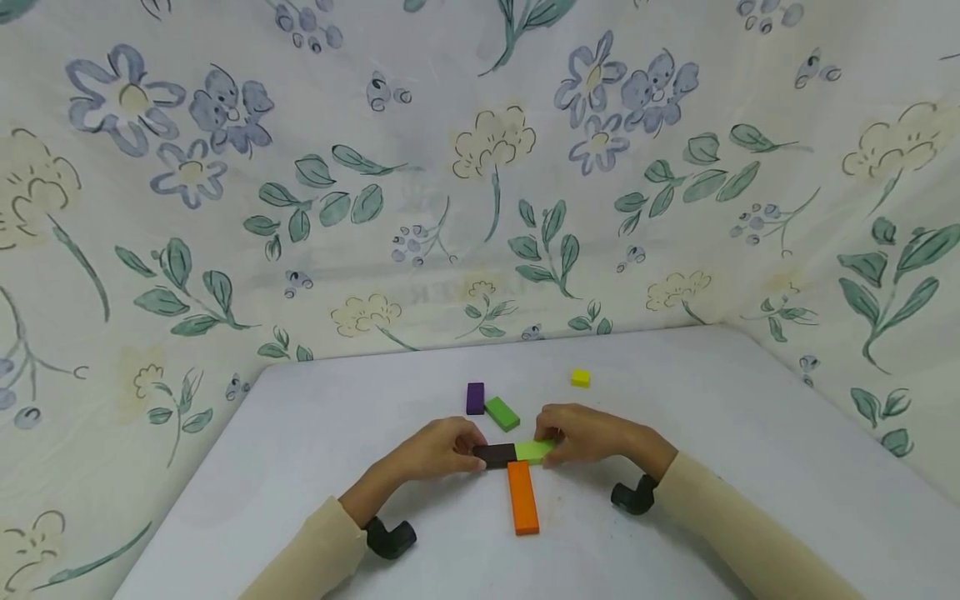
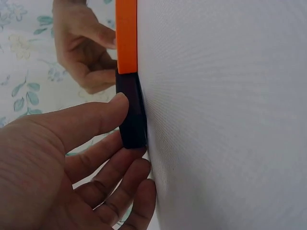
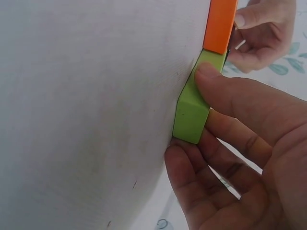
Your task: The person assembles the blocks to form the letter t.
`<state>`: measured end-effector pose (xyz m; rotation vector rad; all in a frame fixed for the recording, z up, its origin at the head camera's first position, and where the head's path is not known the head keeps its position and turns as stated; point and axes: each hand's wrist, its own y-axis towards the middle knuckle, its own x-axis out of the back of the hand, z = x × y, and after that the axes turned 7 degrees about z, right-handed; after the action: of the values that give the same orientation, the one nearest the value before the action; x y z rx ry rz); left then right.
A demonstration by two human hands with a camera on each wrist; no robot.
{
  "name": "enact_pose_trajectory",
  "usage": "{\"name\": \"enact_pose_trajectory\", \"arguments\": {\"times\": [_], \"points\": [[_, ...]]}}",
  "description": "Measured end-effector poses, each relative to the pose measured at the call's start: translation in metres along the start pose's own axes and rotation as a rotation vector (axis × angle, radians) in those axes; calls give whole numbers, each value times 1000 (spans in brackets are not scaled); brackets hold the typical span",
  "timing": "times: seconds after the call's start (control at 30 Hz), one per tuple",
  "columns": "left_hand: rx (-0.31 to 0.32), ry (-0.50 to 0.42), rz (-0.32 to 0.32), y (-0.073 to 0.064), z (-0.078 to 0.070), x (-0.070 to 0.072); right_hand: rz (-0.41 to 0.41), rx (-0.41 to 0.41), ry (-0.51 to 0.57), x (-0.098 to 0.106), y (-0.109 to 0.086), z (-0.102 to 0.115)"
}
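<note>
Writing: faint letters (image 1: 431, 294) are showing on the floral backdrop (image 1: 420, 167); too weak to read.

Count: six blocks are lying on the white table (image 1: 300, 467), two of them green, one each of black, orange, purple, yellow. Two hands working, one black device (image 1: 393, 540) sitting at each wrist.

Left hand (image 1: 446, 447) is pinching the black block (image 1: 495, 456) at its outer end, thumb against fingers. Right hand (image 1: 585, 431) is pinching the lime block (image 1: 531, 451) the same way. Those two are touching end to end; the orange block (image 1: 523, 500) is butting against their joint and running toward the person, forming a T.

Beyond the hands, the purple block (image 1: 476, 398) is lying just beside the darker green block (image 1: 502, 413); can't tell if touching. Yellow block (image 1: 581, 378) is sitting well apart, far right.
</note>
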<state>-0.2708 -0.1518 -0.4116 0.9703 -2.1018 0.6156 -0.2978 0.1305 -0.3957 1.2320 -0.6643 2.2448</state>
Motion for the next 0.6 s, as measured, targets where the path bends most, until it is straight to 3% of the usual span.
{"name": "enact_pose_trajectory", "arguments": {"times": [0.6], "points": [[41,1,18,-1,-7,-1,13,-51,54,0,1,2]]}}
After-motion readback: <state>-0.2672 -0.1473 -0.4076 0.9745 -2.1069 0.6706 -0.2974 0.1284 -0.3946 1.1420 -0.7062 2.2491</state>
